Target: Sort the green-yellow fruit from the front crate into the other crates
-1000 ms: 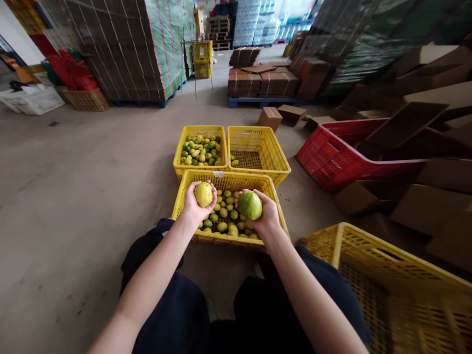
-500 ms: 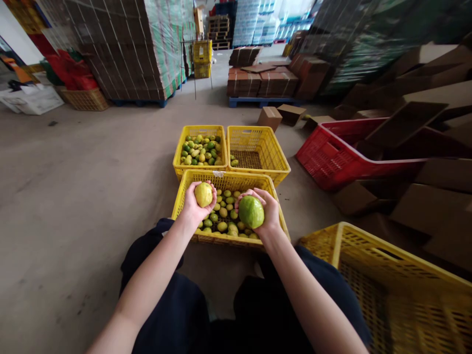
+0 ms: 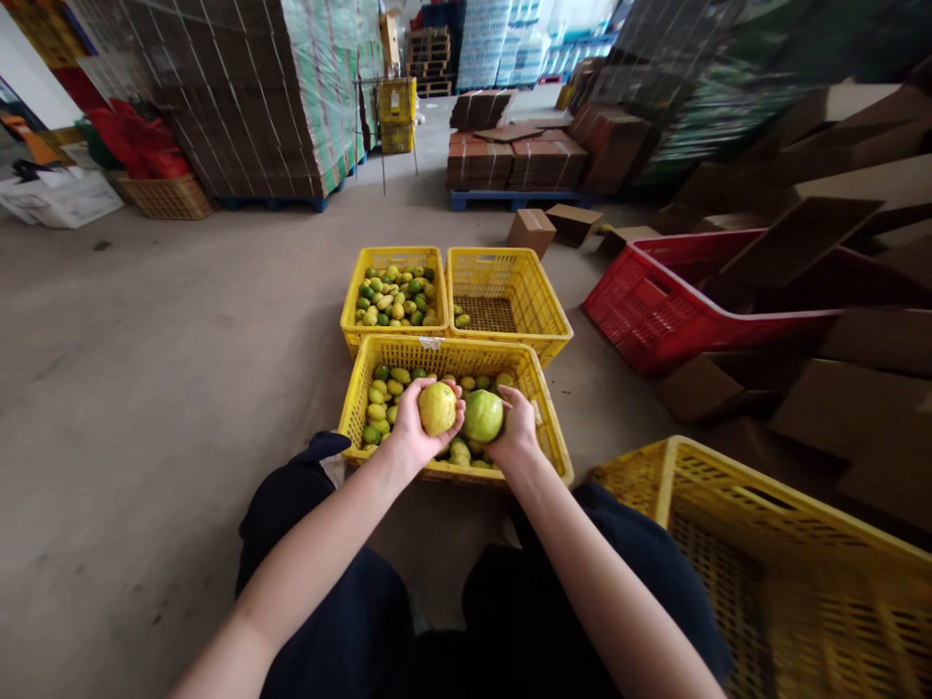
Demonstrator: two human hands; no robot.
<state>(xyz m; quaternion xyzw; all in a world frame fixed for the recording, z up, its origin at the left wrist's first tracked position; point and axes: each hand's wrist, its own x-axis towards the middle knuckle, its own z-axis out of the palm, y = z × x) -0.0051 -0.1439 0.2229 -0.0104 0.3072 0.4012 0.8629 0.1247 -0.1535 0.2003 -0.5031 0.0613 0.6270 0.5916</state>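
My left hand (image 3: 416,434) is closed around a yellow guava (image 3: 438,409), with the fingertips showing at its right side. In my right hand (image 3: 516,428) rests a larger, greener guava (image 3: 483,416), gripped from the right. The two fruits are held almost side by side, a narrow gap between them. Both hands are above the near yellow crate (image 3: 351,413), where several green and yellow guavas (image 3: 377,412) lie. My hands and forearms hide some of that fruit.
Behind stand a yellow crate (image 3: 349,309) full of guavas and another yellow crate (image 3: 543,291) with a few at its left. A large yellow crate (image 3: 666,481) is close at my right. Beyond are a red crate (image 3: 641,330), loose cardboard (image 3: 845,408) and stacked flat cartons (image 3: 481,160).
My left hand has moved right and slightly down with the yellow guava. My right hand has shifted slightly left, so the two fruits are now much closer together.
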